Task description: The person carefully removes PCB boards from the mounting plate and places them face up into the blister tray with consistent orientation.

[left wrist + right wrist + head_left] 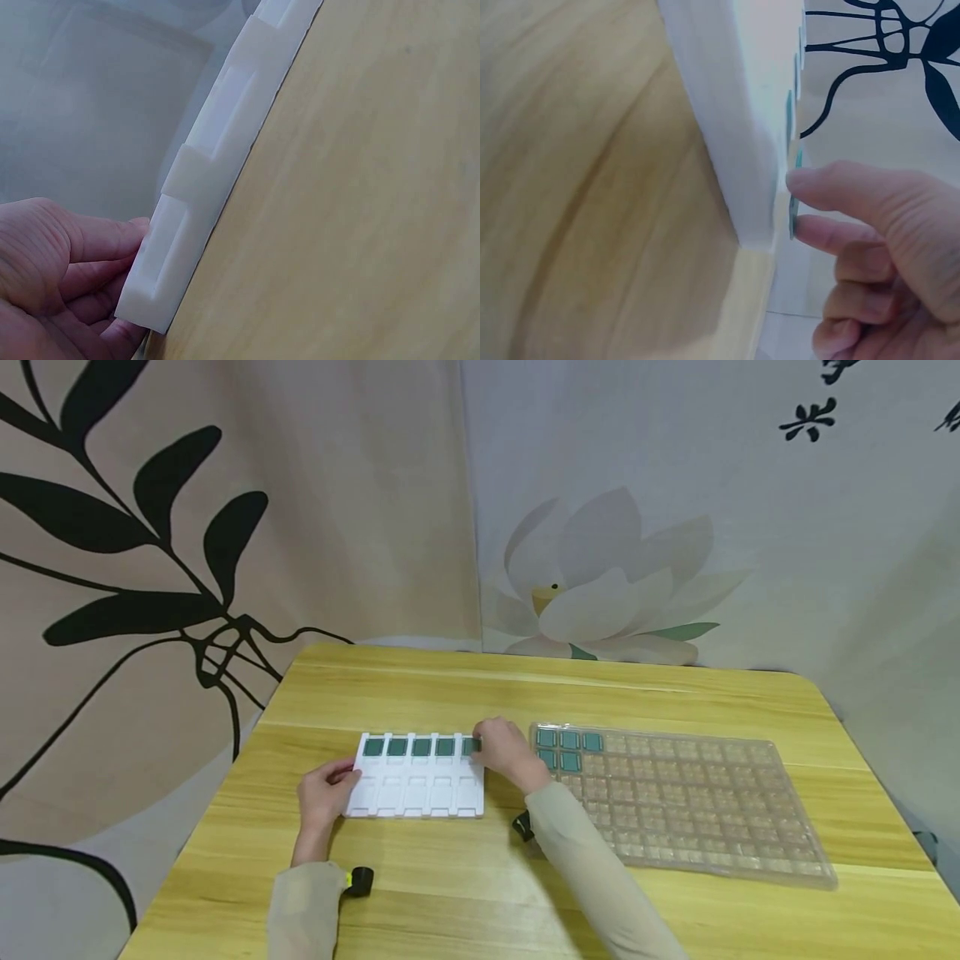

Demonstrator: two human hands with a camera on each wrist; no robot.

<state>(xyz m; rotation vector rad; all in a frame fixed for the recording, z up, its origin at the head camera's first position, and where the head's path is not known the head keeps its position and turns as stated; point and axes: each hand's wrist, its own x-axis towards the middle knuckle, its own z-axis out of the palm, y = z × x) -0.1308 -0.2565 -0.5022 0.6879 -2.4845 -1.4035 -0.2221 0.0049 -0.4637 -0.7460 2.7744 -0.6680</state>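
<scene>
A white tray (414,783) with two rows of slots lies on the table. Green square tiles fill its back row. My left hand (325,793) grips the tray's left edge; in the left wrist view the thumb (112,238) lies against the edge, other fingers curled beside it. At the back right slot, my right hand (510,753) pinches a green tile (468,747) between thumb and index finger. Seen edge-on in the right wrist view, that tile (793,214) sits at the tray's surface; whether it is fully seated I cannot tell.
Right of the white tray lies a large clear plastic tray (697,802) with many pockets; several green tiles (570,740) sit in its back left corner. My right forearm crosses its left side. Behind the wooden table (420,893) hangs a patterned curtain (360,527).
</scene>
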